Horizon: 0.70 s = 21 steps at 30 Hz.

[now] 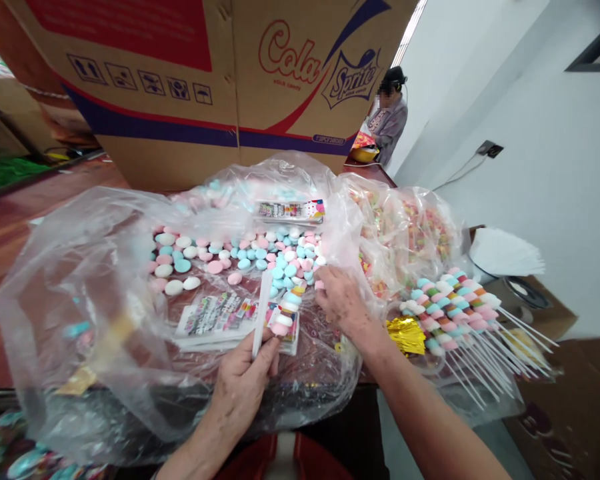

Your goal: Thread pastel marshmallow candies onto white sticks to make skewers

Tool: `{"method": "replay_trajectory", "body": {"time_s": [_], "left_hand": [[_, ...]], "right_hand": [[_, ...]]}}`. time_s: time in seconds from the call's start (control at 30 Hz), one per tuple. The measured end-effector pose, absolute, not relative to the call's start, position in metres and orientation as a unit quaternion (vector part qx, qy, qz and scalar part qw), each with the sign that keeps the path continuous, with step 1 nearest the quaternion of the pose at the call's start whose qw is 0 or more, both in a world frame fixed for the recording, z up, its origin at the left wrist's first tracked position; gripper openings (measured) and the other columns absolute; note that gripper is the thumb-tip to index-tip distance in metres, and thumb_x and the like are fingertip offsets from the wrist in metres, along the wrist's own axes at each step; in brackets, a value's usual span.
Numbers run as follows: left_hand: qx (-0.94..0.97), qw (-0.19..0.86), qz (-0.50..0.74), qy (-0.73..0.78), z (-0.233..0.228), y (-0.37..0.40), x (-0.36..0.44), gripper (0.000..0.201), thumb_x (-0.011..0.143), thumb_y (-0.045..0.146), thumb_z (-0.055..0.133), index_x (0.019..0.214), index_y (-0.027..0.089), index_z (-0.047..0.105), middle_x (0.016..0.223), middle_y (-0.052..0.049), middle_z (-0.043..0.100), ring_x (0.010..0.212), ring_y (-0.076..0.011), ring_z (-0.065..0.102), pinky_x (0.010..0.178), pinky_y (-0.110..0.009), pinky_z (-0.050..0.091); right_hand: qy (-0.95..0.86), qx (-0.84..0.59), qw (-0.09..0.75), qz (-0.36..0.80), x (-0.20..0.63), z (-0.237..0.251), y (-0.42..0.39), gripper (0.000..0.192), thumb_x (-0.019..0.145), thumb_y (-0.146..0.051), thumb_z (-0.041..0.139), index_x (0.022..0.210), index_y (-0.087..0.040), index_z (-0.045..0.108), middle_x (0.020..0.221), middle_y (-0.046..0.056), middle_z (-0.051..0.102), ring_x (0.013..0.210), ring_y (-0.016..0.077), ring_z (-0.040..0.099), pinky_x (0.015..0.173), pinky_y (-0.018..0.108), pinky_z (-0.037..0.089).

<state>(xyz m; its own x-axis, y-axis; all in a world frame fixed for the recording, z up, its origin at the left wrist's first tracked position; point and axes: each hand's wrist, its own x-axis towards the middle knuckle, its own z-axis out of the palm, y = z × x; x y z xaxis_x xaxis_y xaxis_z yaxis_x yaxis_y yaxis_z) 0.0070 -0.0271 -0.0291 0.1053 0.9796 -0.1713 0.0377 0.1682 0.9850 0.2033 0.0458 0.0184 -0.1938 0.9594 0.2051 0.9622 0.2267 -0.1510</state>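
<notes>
My left hand grips a white stick threaded with pastel marshmallows near the front of an open plastic bag. My right hand reaches into the loose pile of pink, blue and white marshmallows inside the bag, fingertips on a pink piece at the pile's right edge. Printed label cards lie in a stack under the left hand's stick.
Finished marshmallow skewers lie fanned at the right beside gold foil. A second bag of candy sits behind them. A large cardboard box stands at the back. Another person stands far behind. White paper sheets rest at right.
</notes>
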Motion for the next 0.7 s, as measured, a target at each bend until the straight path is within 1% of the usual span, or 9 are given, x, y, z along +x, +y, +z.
{"method": "replay_trajectory", "body": {"time_s": [0.13,0.2,0.27,0.33,0.37,0.4,0.5,0.6,0.7], "left_hand": [[0.485,0.563,0.425,0.517,-0.028,-0.027,0.007,0.029,0.087,0.043,0.057,0.074,0.018,0.062,0.056,0.005,0.049,0.044,-0.0078,0.033,0.041,-0.021,0.022],[0.483,0.565,0.428,0.514,-0.028,-0.027,0.008,0.029,0.087,0.043,0.058,0.072,0.018,0.060,0.056,0.005,0.048,0.044,-0.0075,0.033,0.040,-0.021,0.022],[0.484,0.567,0.427,0.512,-0.029,-0.027,0.008,0.027,0.088,0.042,0.057,0.075,0.018,0.061,0.054,0.006,0.048,0.044,-0.0076,0.033,0.040,-0.021,0.023],[0.485,0.568,0.426,0.510,-0.030,-0.027,0.008,0.026,0.088,0.042,0.057,0.081,0.018,0.063,0.053,0.006,0.048,0.043,-0.0078,0.033,0.040,-0.021,0.023],[0.485,0.568,0.427,0.510,-0.031,-0.027,0.008,0.025,0.089,0.042,0.057,0.083,0.019,0.063,0.053,0.006,0.049,0.043,-0.0078,0.034,0.041,-0.020,0.024],[0.485,0.566,0.429,0.510,-0.031,-0.027,0.007,0.025,0.089,0.042,0.057,0.083,0.019,0.064,0.054,0.006,0.050,0.044,-0.0078,0.034,0.041,-0.020,0.024],[0.490,0.562,0.432,0.508,-0.030,-0.027,0.007,0.026,0.089,0.042,0.057,0.079,0.019,0.062,0.056,0.005,0.051,0.045,-0.0075,0.035,0.040,-0.020,0.024],[0.495,0.558,0.425,0.513,-0.027,-0.027,0.008,0.028,0.089,0.041,0.057,0.073,0.018,0.060,0.055,0.006,0.049,0.042,-0.0065,0.033,0.039,-0.021,0.021],[0.497,0.557,0.427,0.511,-0.026,-0.027,0.008,0.025,0.089,0.040,0.057,0.078,0.019,0.062,0.055,0.007,0.049,0.042,-0.0068,0.033,0.039,-0.021,0.022]], "right_hand": [[-0.846,-0.526,0.082,0.000,0.209,0.011,0.037,0.021,0.089,-0.008,0.049,0.099,-0.016,0.066,0.099,0.010,0.068,0.096,0.0235,0.057,0.086,0.036,0.042],[-0.860,-0.499,0.100,0.018,0.211,0.005,0.035,0.021,0.090,-0.009,0.049,0.097,-0.016,0.068,0.097,0.010,0.069,0.096,0.0231,0.058,0.086,0.035,0.044],[-0.843,-0.506,0.174,0.048,0.215,0.003,0.036,0.022,0.091,-0.011,0.049,0.098,-0.017,0.069,0.099,0.009,0.070,0.095,0.0216,0.060,0.086,0.034,0.046],[-0.792,-0.538,0.279,0.083,0.222,0.007,0.038,0.023,0.092,-0.015,0.050,0.103,-0.020,0.070,0.101,0.006,0.071,0.095,0.0192,0.062,0.086,0.031,0.048],[-0.762,-0.556,0.318,0.096,0.225,0.010,0.039,0.023,0.092,-0.016,0.051,0.104,-0.022,0.070,0.102,0.005,0.071,0.095,0.0186,0.063,0.086,0.031,0.048],[-0.741,-0.570,0.338,0.105,0.229,0.013,0.040,0.022,0.092,-0.018,0.053,0.104,-0.023,0.070,0.102,0.004,0.071,0.095,0.0186,0.064,0.085,0.031,0.049],[-0.745,-0.576,0.315,0.114,0.233,0.018,0.041,0.022,0.091,-0.021,0.053,0.106,-0.020,0.069,0.103,0.006,0.070,0.096,0.0207,0.063,0.085,0.034,0.050],[-0.781,-0.545,0.289,0.095,0.229,0.016,0.036,0.027,0.096,-0.018,0.044,0.113,-0.017,0.065,0.112,0.010,0.067,0.103,0.0203,0.061,0.090,0.033,0.048],[-0.802,-0.538,0.253,0.060,0.223,0.011,0.030,0.026,0.098,-0.016,0.040,0.111,-0.016,0.063,0.112,0.011,0.066,0.104,0.0199,0.061,0.090,0.031,0.047]]}}
